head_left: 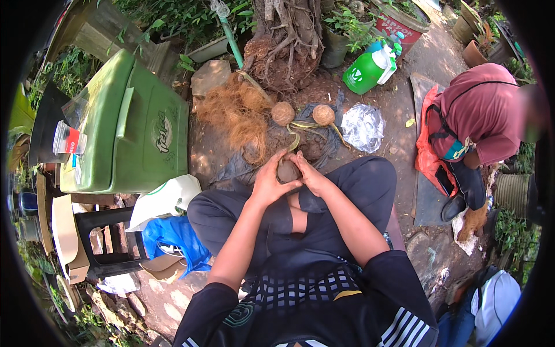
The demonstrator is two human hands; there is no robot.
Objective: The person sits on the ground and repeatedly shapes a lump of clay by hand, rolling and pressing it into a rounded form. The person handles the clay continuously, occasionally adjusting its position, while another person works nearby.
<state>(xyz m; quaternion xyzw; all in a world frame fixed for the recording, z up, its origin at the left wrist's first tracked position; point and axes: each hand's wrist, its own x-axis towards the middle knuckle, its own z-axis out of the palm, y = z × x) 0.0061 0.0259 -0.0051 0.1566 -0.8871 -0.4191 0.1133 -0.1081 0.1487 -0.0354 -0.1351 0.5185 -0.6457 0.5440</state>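
Note:
Between my crossed legs, a brown ball of soil [288, 171] is cupped from both sides. My left hand [268, 183] curves round its left side, with the thumb along the near face. On the other side my right hand [313, 177] presses against it, fingers pointing forward. A pale green strap-like leaf [293, 143] rises at the ball's far side, seemingly from the plant in it. Just beyond lies loose dark soil [311, 148] on a black plastic sheet [333, 141]. Two fibre-wrapped balls, a left one [282, 113] and a right one [323, 114], sit farther off with long leaves trailing.
Loose brown coconut fibre [231, 110] is heaped at the far left, near a tree trunk [284, 40]. A green cooler box [133, 127] stands left. Clear plastic [362, 128] and a green spray bottle [364, 74] lie far right. Another person [480, 110] crouches at the right.

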